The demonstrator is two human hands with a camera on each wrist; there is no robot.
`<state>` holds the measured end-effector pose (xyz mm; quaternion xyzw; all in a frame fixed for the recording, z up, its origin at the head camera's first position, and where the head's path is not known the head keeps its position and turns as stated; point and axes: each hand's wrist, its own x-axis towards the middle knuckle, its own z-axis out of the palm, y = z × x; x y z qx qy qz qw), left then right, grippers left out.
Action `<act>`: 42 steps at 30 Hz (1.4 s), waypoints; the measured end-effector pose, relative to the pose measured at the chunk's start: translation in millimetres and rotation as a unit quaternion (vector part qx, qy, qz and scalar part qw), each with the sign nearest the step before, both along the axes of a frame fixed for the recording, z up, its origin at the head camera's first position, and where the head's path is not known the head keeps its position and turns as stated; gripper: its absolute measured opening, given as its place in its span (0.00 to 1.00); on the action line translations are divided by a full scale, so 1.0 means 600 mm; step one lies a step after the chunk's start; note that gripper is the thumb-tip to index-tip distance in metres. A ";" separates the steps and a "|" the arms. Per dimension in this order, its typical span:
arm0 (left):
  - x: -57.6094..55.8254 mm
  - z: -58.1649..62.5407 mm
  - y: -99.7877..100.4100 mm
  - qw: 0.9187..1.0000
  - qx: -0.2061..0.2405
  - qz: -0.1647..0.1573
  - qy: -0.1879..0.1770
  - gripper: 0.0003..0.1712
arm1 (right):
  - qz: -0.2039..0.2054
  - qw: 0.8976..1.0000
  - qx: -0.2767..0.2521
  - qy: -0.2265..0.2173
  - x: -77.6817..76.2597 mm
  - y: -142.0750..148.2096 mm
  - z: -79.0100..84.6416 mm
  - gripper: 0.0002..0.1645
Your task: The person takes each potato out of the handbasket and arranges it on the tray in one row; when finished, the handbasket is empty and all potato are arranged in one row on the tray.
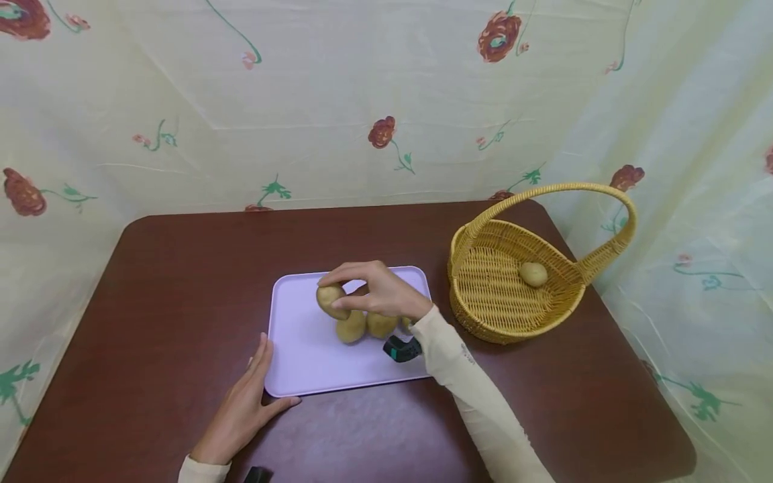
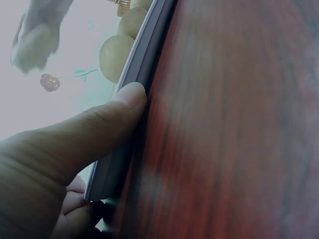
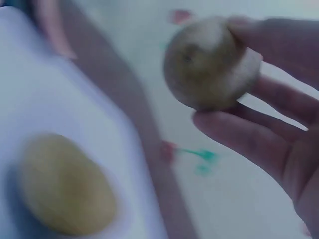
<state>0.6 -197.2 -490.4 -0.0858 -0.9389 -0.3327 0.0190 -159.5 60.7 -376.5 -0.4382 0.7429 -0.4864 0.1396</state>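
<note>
My right hand (image 1: 386, 292) pinches a potato (image 1: 330, 300) between thumb and fingertips, above the lilac tray (image 1: 308, 362). In the right wrist view the held potato (image 3: 209, 64) shows round and brownish yellow, with the tray below and to its left. Several more potatoes (image 1: 351, 327) lie on the tray, partly hidden by my right hand and wrist. Beside the tray's near left corner is my left hand (image 1: 241, 396), its fingers straight along the left side. Its thumb (image 2: 112, 117) touches the tray's near edge in the left wrist view.
A yellow wicker basket (image 1: 483, 315) with a tall arched handle stands right of the tray, one potato (image 1: 534, 274) inside it. Everything stands on a dark brown table (image 1: 181, 282). A pale flowered curtain (image 1: 302, 100) hangs behind and at the sides.
</note>
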 end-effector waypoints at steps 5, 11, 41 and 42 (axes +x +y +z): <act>0.000 -0.002 0.002 1.000 0.007 -0.003 0.010 0.63 | 0.030 0.997 0.065 -0.022 0.006 -0.056 -0.042 0.21; 0.001 -0.003 0.000 1.000 0.017 -0.004 0.020 0.63 | 0.027 0.993 0.115 0.015 0.012 -0.076 -0.072 0.21; 0.002 -0.002 -0.002 1.000 0.012 0.000 0.007 0.64 | -0.024 0.954 0.274 0.116 0.003 -0.082 -0.103 0.17; 0.002 -0.002 -0.002 1.000 0.013 0.000 0.008 0.64 | -0.025 0.954 0.276 0.116 0.003 -0.082 -0.104 0.18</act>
